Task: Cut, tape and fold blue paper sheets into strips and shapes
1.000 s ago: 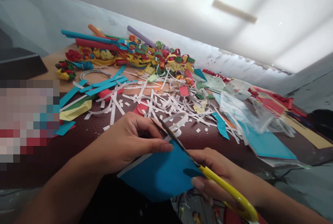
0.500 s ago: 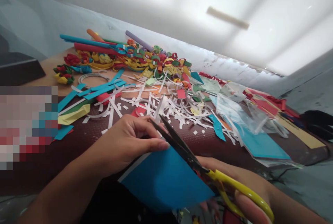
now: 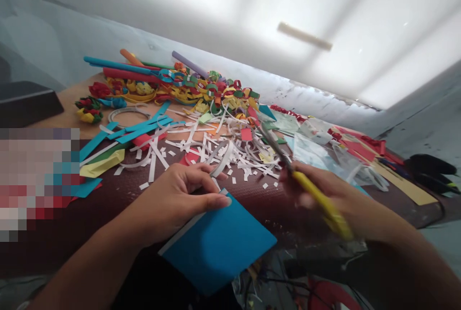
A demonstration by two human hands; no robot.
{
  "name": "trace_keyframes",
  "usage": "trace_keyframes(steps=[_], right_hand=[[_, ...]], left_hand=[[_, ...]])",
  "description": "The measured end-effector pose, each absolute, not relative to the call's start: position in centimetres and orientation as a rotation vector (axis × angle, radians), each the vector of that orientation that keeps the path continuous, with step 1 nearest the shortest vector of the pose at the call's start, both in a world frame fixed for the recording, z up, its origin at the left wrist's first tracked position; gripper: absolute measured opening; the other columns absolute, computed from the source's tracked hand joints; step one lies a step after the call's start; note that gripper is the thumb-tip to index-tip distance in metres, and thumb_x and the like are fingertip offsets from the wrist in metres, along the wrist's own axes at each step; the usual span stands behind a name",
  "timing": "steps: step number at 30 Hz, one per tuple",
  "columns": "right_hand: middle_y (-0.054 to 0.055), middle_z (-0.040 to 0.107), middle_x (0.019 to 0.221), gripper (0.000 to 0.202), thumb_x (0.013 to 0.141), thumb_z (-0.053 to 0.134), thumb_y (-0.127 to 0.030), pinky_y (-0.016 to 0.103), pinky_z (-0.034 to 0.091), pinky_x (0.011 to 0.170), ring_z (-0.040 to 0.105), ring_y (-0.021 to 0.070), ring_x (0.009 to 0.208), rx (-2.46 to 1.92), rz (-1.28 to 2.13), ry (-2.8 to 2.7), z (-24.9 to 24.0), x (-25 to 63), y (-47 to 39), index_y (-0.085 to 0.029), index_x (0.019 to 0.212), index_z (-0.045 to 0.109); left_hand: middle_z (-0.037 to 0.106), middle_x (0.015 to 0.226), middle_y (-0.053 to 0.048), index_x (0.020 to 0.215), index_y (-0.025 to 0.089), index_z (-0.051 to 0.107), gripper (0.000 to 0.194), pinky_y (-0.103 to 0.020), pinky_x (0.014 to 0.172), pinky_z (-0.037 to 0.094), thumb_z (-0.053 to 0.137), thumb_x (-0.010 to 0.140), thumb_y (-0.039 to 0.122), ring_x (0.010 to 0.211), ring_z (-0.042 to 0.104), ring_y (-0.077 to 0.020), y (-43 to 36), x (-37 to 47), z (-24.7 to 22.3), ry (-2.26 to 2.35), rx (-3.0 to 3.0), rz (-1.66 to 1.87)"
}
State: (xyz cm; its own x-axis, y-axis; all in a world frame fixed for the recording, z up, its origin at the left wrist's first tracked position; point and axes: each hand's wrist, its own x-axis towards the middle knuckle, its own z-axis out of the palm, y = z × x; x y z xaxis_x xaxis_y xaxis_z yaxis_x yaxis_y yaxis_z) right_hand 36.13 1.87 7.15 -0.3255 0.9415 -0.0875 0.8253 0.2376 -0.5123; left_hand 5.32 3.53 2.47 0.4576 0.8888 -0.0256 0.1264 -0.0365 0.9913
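The dark red worktop (image 3: 257,207) was messy. Over its front edge, the left hand (image 3: 187,187) pinched a corner of the blue paper (image 3: 219,245) between thumb and fingers. A curly white strip (image 3: 224,160) rose by those fingers. The right hand (image 3: 329,186) was blurry, its fingers closed around the yellow scissors (image 3: 302,183), apart from the paper. A loose pinch might have let the paper slip. White scraps (image 3: 152,166) lay in the way of the paper chains (image 3: 212,90) behind.

Bright glare upper right, motion-blurred scissors (image 3: 319,197), shadowed blue paper (image 3: 230,240), dim foreground
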Motion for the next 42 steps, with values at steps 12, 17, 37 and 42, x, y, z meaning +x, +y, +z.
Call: trace_keyframes(steps=[12, 17, 37, 42], right_hand=[[0.011, 0.054, 0.154, 0.038, 0.103, 0.055, -0.03, 0.042, 0.05, 0.108, 0.056, 0.0261, 0.137, -1.082, -0.15, -2.543, 6.5, 29.8, 5.4, -0.025, 0.14, 0.06], [0.005, 0.076, 0.115, 0.026, 0.1, 0.058, -0.016, 0.031, 0.057, 0.09, 0.072, 0.017, 0.103, -0.71, 0.24, -2.628, 6.4, 28.2, 7.3, -0.025, 0.119, 0.072], [-0.004, 0.063, 0.062, 0.019, 0.082, 0.08, -0.034, 0.02, 0.037, 0.049, 0.051, 0.0084, 0.055, -1.073, 0.738, -1.793, 7.1, 26.4, 4.4, -0.019, 0.075, 0.071], [-0.006, 0.052, 0.058, 0.037, 0.071, 0.087, -0.048, 0.02, 0.031, 0.044, 0.041, 0.008, 0.05, -1.098, 0.808, -1.304, 5.8, 27.8, 6.9, -0.019, 0.074, 0.065]], left_hand=[[0.078, 0.116, -0.006, 0.068, 0.028, 0.078, 0.02, -0.048, 0.114, 0.037, 0.077, 0.077, 0.046, 0.133, 0.057, -0.037, 3.3, 5.9, 2.3, 1.005, 1.605, 0.861], [0.077, 0.12, -0.006, 0.067, 0.027, 0.078, 0.017, -0.045, 0.108, 0.045, 0.077, 0.078, 0.041, 0.123, 0.064, -0.033, 3.0, 6.3, 1.9, 1.004, 1.566, 1.05], [0.077, 0.076, 0.001, 0.073, 0.026, 0.08, 0.018, -0.019, 0.059, 0.048, 0.086, 0.073, 0.042, 0.069, 0.066, -0.0131, 2.7, 5.7, 1.2, 1.055, 1.288, 1.27], [0.077, 0.081, 0.003, 0.082, 0.028, 0.079, 0.015, -0.017, 0.069, 0.052, 0.086, 0.077, 0.04, 0.076, 0.068, -0.0109, 2.8, 5.9, 0.5, 0.92, 1.11, 1.354]])
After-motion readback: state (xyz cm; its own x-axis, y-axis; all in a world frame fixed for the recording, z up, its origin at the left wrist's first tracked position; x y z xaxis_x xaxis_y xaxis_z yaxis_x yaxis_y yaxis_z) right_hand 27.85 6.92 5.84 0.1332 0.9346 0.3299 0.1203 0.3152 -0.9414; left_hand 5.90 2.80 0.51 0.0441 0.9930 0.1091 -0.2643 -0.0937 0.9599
